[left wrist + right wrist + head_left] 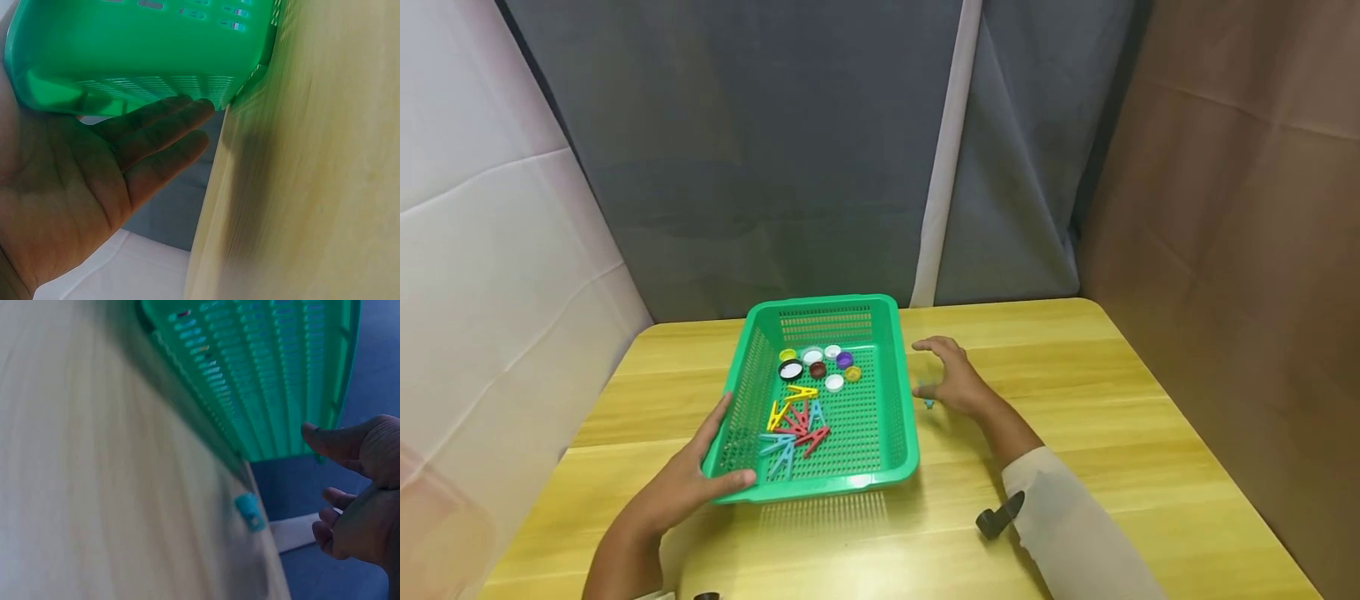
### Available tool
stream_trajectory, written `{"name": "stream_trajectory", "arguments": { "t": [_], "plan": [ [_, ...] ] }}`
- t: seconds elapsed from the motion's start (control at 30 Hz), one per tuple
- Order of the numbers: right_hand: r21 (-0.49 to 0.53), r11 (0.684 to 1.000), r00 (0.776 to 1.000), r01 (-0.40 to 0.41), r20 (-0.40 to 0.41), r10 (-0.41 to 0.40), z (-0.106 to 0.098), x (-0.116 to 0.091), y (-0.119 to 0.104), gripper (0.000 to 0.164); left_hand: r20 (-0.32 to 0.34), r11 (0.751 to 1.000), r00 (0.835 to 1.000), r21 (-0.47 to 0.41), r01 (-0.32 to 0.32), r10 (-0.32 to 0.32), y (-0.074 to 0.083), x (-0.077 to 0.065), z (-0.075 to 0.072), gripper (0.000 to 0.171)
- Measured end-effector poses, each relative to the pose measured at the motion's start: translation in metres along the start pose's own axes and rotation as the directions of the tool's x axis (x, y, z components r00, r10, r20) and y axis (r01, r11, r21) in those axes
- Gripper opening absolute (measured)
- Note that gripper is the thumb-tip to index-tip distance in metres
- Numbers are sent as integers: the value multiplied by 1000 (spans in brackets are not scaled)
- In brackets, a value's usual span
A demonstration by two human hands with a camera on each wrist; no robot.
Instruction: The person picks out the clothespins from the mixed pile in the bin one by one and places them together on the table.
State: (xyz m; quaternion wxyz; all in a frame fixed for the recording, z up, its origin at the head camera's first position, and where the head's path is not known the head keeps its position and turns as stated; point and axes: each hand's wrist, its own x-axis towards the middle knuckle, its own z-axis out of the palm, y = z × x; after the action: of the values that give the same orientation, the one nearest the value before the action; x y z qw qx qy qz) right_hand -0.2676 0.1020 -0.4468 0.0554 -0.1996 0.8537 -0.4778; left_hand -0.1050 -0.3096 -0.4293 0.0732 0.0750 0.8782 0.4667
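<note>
Blue piece: sat, in head view, at 8 o'clock from the right hand, outside the green basket's 3-o'clock wall
Long axis: ran 11-to-5, right-wrist view
Nearer hand: right, spread wide, holding nothing
Left hand: gripped the basket's 7-o'clock corner

Table: yellowish wood grain, spreading under and beyond the fingers of the left hand and right hand.
Basket: green, standing between both hands' fingers, the left thumb on its near rim.
Small blue thing: on the wood below the right thumb, apart from it, partly hidden from above.
</note>
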Motion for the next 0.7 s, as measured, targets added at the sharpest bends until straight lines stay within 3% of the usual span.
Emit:
{"name": "stream_trajectory", "arguments": {
  "t": [0.23, 0.43, 0.7],
  "plan": [
    [-54, 996, 996, 73, -39, -75, -1, -1, -30, 66, 9, 1000, 1000, -14, -25, 25, 4, 4, -2, 121],
    [-66, 993, 994, 101, -40, -104, 0, -4, -57, 66, 7, 1000, 1000, -18, -11, 12, 0, 3, 0, 121],
    [-98, 978, 983, 183, 12, -183, 9, 4, -78, 65, 3, 1000, 1000, -13, -4, 4, -2, 2, 1, 121]
  ]
}}
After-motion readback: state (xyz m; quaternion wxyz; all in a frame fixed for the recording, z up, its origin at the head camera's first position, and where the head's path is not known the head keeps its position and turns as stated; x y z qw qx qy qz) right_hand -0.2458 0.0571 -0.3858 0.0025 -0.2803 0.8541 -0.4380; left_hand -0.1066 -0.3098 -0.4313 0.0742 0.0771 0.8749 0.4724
